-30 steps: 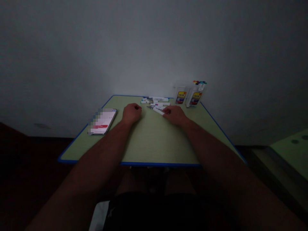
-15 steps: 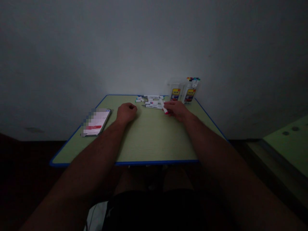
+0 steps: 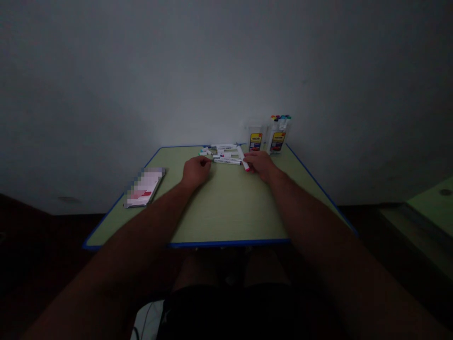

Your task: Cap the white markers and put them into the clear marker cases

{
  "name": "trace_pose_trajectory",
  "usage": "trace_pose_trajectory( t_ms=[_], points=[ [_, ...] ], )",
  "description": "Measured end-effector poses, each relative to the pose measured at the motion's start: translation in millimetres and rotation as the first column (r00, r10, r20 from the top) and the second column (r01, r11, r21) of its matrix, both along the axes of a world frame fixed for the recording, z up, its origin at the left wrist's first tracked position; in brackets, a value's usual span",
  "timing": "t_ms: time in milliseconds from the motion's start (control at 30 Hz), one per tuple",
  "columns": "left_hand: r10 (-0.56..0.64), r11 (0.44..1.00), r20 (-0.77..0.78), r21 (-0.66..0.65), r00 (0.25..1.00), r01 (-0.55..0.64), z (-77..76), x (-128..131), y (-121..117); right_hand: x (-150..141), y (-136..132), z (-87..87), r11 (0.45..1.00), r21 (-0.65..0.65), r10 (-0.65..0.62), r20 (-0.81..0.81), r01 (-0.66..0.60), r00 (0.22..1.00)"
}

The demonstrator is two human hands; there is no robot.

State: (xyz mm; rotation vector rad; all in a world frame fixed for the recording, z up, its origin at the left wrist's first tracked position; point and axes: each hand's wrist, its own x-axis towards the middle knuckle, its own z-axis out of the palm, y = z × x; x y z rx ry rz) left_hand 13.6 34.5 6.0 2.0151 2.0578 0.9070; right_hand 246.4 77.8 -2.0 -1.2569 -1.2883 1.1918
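My right hand point(image 3: 261, 164) has its fingers closed on a white marker point(image 3: 242, 157) with a pinkish-red end. That marker slants over the table, its red end toward me. My left hand point(image 3: 197, 172) is curled, thumb and fingers together, beside the left end of another white marker point(image 3: 227, 161) lying crosswise. Whether anything small sits inside the left fingers is hidden. Behind lie several more white markers point(image 3: 223, 147) and a few short white pieces point(image 3: 205, 151), possibly caps, in a loose group.
Two clear plastic cases with yellow labels stand at the back right: a left case point(image 3: 255, 137) and a right case point(image 3: 278, 140) with colourful marker ends on top. A phone point(image 3: 146, 186) lies at the left of the blue-edged table point(image 3: 230, 212), which is against the wall.
My left hand has moved right, closer to the crosswise marker's end. My right hand still holds the red-ended marker in nearly the same place. The whole view has shifted slightly.
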Motion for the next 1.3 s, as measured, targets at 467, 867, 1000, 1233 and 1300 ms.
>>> trace_pose_trajectory(
  t_ms=[467,867,1000,1233,1300],
  points=[
    [-0.182,0.983,-0.379,-0.099,0.907,0.156,19.1,43,81,-2,8,-6.7,0.999,0.041,0.008,-0.019,-0.007,1.000],
    [-0.223,0.957,-0.431,-0.267,0.875,0.112,21.8,60,100,-5,6,-3.0,0.999,0.022,-0.026,-0.022,0.027,0.999],
    [-0.248,0.952,-0.431,-0.275,0.868,0.135,24.9,63,98,-6,5,-2.3,0.999,0.018,-0.028,-0.021,0.028,0.999],
    [-0.324,0.918,-0.405,-0.353,0.855,0.180,30.5,60,96,-5,8,-5.1,0.999,0.032,-0.024,-0.018,0.025,1.000],
    [-0.333,0.916,-0.425,-0.358,0.842,0.181,30.6,58,95,-4,8,-6.0,0.999,0.036,-0.017,-0.019,0.018,1.000]
  ],
)
